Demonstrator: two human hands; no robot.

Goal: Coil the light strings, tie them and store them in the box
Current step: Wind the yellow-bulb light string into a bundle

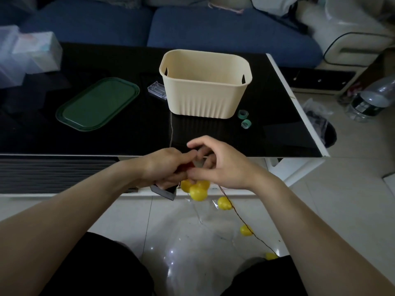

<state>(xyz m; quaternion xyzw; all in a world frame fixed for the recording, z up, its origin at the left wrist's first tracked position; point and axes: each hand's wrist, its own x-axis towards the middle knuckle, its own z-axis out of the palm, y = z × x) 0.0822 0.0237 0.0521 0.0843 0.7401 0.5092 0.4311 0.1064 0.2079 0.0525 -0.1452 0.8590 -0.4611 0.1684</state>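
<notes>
Two hands: both meet at the near edge of the table, over the floor.
Table [128,135]: black and glossy, with a white border on the near and right sides.
Room: a blue sofa [213,28] stands behind the far side of the table; the floor [331,199] has pale shiny tiles.
Box [205,84]: cream plastic with ribbed walls and a slot handle at each end, open at the top, standing on the table right of the middle.
Lid [97,104]: dark green, flat on the table, left of the box.
Clear case [157,90]: small and transparent, just beside the left wall of the box.
Tape rolls [244,118]: two small pale green rolls, near the right near corner of the box.
Light string [237,216]: thin dark wire with yellow round bulbs; three bulbs bunch under the hands, the others trail down to the right over the floor.
Thin wire [171,129]: runs on the table from the box toward the hands.
Left hand [166,167]: fingers curled, holding the gathered bulbs and something red; a dark small box [164,192] shows below it.
Right hand [215,161]: thumb and fingers bent and half spread, their tips pinching at the bunch; what exactly they hold, I cannot tell.
</notes>
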